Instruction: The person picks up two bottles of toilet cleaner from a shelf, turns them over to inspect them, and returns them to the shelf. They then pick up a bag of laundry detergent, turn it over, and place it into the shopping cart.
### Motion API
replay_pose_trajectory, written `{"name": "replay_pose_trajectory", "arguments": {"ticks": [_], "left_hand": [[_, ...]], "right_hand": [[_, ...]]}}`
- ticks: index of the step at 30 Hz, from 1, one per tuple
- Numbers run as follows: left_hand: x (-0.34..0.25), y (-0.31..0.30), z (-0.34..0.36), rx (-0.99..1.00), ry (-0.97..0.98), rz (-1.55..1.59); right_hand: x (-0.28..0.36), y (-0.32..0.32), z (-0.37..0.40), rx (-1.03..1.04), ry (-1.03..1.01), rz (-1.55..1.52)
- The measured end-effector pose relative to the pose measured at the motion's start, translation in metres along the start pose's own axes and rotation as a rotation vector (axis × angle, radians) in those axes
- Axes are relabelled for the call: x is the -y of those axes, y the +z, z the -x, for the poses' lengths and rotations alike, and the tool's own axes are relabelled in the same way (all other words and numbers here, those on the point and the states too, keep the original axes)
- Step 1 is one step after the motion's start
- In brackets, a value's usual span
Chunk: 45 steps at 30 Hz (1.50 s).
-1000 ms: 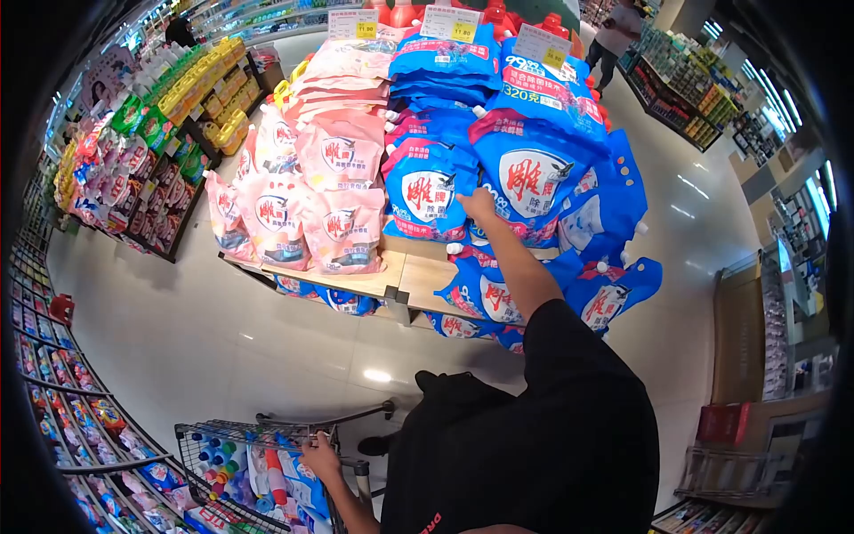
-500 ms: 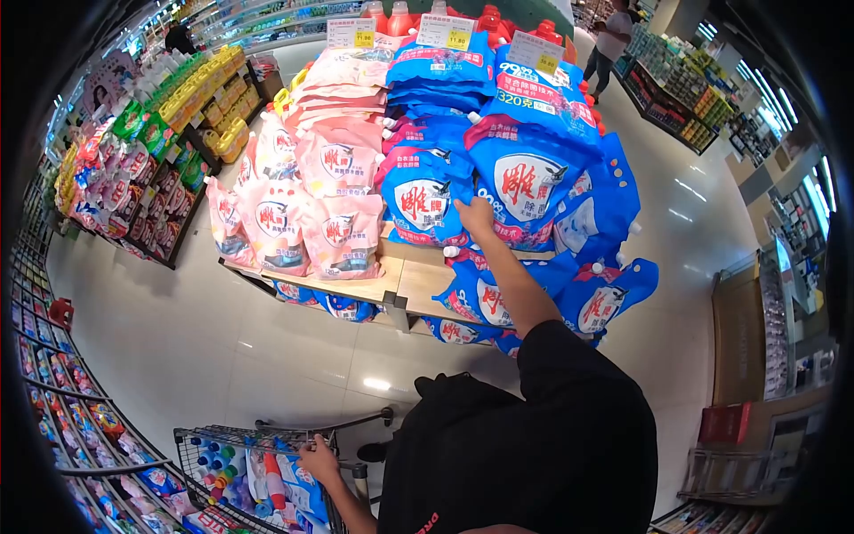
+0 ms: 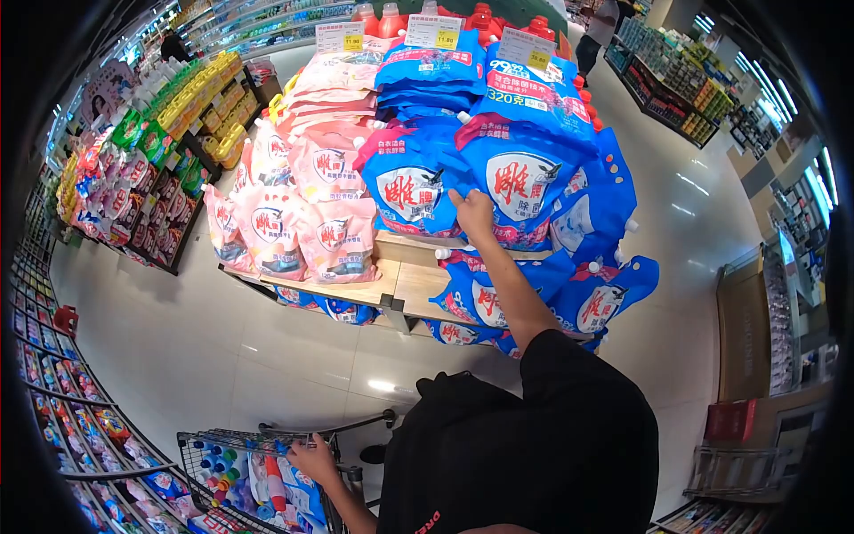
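Note:
My right hand [image 3: 474, 214] is closed on the right edge of a blue laundry detergent bag [image 3: 411, 194] with a white oval label, at the front of a stacked display. A larger blue detergent bag [image 3: 525, 182] is just right of that hand, behind the fingers. My left hand [image 3: 313, 458] is at the rim of a wire shopping cart [image 3: 213, 434] at lower left, its fingers curled over the edge. Colourful bottles [image 3: 218, 467] and blue-and-white packs [image 3: 307, 498] lie in the cart.
Pink detergent bags [image 3: 334, 240] fill the left of the wooden display shelf [image 3: 418, 283]; more blue bags [image 3: 592, 303] lie at its lower right. Price cards [image 3: 433, 32] stand on top. Shelves of packs [image 3: 111, 191] stand at left. A person [image 3: 598, 31] is at the far right aisle.
The gripped blue bag has shifted slightly up and left and looks larger, covering more of the bags behind it. My left hand stays at the cart rim; the view has shifted a little.

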<state>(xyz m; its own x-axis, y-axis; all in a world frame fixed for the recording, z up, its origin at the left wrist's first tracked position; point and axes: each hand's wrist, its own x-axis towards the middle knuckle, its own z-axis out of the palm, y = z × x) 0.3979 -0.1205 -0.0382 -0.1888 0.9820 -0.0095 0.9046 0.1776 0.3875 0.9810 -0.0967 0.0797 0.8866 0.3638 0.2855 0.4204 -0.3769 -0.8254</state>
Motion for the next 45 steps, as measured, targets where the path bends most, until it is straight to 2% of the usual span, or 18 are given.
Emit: {"name": "replay_pose_trajectory", "arguments": {"ticks": [4,10,12,13,14,15,17,19,23,25,27,30,34,36,38,41,43,45], "left_hand": [[-0.006,0.005,-0.004,-0.018,0.101,0.039],[-0.043,0.011,-0.014,0.046,0.259,0.203],[-0.045,0.028,-0.025,0.412,0.089,0.752],[-0.054,0.028,-0.024,0.405,0.090,0.757],[-0.062,0.029,-0.020,0.487,0.026,0.923],[-0.067,0.030,-0.017,0.565,-0.041,1.089],[-0.064,0.046,-0.018,0.573,-0.018,1.108],[-0.059,0.058,-0.015,0.562,0.067,1.202],[-0.067,0.035,-0.009,0.445,0.194,1.181],[-0.060,0.029,-0.006,0.509,0.242,1.201],[-0.048,0.027,-0.002,0.491,0.204,1.123],[-0.043,0.017,0.001,0.681,0.114,1.088],[-0.073,-0.001,0.011,0.505,0.009,1.370],[-0.069,-0.003,0.006,0.540,-0.008,1.348],[-0.064,-0.003,0.001,0.606,-0.041,1.283],[-0.066,-0.003,-0.002,0.609,-0.090,1.320],[-0.065,-0.006,-0.004,0.630,-0.088,1.308],[-0.066,-0.008,-0.002,0.661,-0.108,1.364]], "right_hand": [[0.001,-0.001,0.000,0.050,-0.109,0.029],[0.052,-0.012,0.030,0.202,-0.072,-0.174],[0.061,-0.005,0.045,0.273,-0.142,-0.283],[0.077,-0.008,0.056,0.296,-0.192,-0.318],[0.090,-0.018,0.064,0.376,-0.233,-0.095],[0.079,-0.002,0.071,0.418,-0.289,-0.282],[0.060,0.033,0.084,0.530,-0.252,-0.354],[0.105,0.011,0.116,0.660,-0.163,-0.244],[0.124,0.018,0.169,0.799,-0.276,-0.389],[0.100,0.058,0.192,0.848,-0.302,-0.438],[0.098,0.072,0.210,0.807,-0.365,-0.551],[0.124,0.053,0.217,0.939,-0.249,-0.232],[0.118,0.077,0.220,0.962,-0.117,-0.261],[0.119,0.075,0.221,0.913,-0.131,-0.206],[0.089,0.104,0.228,0.901,-0.120,-0.288],[0.088,0.099,0.236,0.898,-0.065,-0.384],[0.081,0.100,0.242,0.829,-0.154,-0.472],[0.078,0.093,0.241,0.905,-0.153,-0.454]]}}
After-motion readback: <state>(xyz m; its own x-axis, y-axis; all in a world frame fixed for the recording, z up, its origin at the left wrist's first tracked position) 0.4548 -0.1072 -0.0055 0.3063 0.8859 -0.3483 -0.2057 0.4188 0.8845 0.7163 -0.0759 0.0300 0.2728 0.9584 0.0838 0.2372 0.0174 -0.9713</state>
